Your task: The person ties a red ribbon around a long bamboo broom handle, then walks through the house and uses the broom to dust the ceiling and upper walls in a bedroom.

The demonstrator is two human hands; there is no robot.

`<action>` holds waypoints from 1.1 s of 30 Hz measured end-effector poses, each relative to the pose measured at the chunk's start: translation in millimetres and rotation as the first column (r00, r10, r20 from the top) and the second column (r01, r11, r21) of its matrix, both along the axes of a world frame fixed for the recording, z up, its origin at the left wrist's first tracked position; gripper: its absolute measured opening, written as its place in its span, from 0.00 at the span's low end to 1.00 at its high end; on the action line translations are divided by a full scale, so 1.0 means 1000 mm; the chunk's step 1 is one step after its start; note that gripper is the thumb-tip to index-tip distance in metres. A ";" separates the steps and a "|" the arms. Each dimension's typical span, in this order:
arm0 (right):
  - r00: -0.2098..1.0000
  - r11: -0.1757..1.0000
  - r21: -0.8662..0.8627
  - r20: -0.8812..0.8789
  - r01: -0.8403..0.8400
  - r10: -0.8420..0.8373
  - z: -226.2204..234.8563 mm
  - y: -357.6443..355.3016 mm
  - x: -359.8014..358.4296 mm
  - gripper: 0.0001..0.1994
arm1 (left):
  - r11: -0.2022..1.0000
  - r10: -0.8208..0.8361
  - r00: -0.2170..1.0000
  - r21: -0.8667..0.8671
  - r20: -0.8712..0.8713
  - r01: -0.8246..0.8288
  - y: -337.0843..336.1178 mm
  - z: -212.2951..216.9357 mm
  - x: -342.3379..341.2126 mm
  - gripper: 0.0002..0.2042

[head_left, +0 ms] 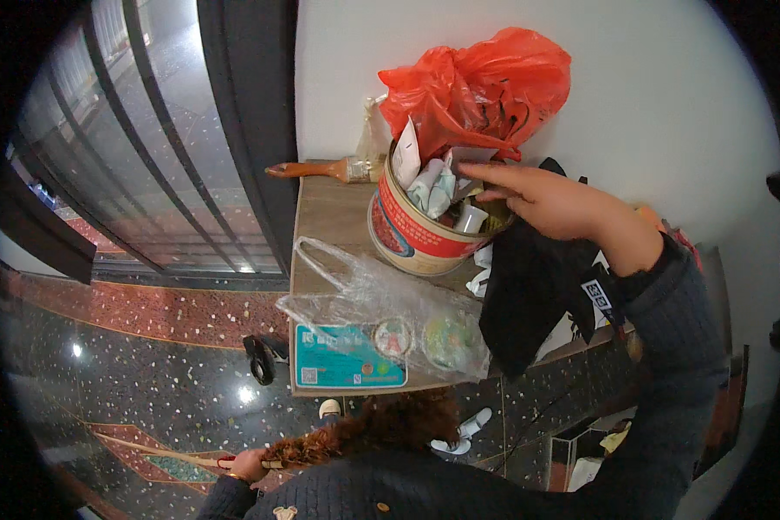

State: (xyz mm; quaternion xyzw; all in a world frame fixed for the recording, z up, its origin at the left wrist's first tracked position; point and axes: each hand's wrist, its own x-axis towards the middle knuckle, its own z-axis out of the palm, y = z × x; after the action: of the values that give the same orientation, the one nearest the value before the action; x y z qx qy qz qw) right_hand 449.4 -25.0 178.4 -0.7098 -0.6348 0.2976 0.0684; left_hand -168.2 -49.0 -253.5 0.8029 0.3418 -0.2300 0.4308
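Observation:
A feather duster (373, 433) with brown feathers and a thin wooden stick is held low in front of my body. My left hand (250, 465) is closed round its handle. My right hand (553, 201) is over the right side of a round red and cream tin (416, 234), fingers stretched out and seemingly gripping nothing. Its fingertips are at a pale card (472, 158) at the tin's back; I cannot tell whether they touch it. Crumpled white packets (438, 189) and a small white container (471, 218) also sit in the tin.
A red plastic bag (494, 87) rises behind the tin. A wooden-handled paintbrush (329, 169) lies to its left. In front, a clear plastic bag (390, 295) partly covers a turquoise card (347, 360) on the wooden tabletop (321, 212). Black cloth (529, 286) drapes at the right. Slippers (464, 431) lie below.

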 end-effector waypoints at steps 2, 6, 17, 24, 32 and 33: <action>0.997 1.000 -0.024 0.072 -0.018 0.020 -0.001 0.000 0.001 0.32 | 1.000 -0.015 1.000 -0.009 -0.017 0.015 0.004 -0.001 0.001 0.18; 0.999 0.998 -0.040 -0.005 0.038 -0.038 -0.002 0.002 0.003 0.32 | 0.997 -0.058 0.997 -0.051 -0.047 0.055 0.013 0.005 0.008 0.19; 0.976 0.983 0.107 0.179 -0.147 0.127 -0.012 0.007 0.003 0.34 | 0.995 -0.094 0.992 0.007 -0.084 0.095 0.010 0.005 0.006 0.10; 0.991 0.985 0.136 0.096 -0.107 0.094 -0.015 0.002 0.005 0.29 | 0.996 -0.087 0.993 -0.044 -0.074 0.084 0.006 0.006 -0.003 0.17; 0.996 0.983 0.182 0.089 -0.005 -0.012 0.049 -0.065 -0.012 0.29 | 0.997 -0.014 0.998 0.083 0.066 0.009 0.006 0.011 0.001 0.11; 0.984 0.971 0.225 0.139 0.080 -0.114 0.054 -0.085 -0.022 0.29 | 0.998 -0.023 0.999 0.063 0.027 0.021 0.006 0.011 0.003 0.11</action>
State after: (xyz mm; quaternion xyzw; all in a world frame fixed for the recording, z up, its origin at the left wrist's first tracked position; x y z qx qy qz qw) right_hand 427.4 -109.9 232.8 -0.7487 -0.6314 0.1680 0.1123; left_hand -164.9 -42.9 -243.0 0.8230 0.3339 -0.2125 0.4074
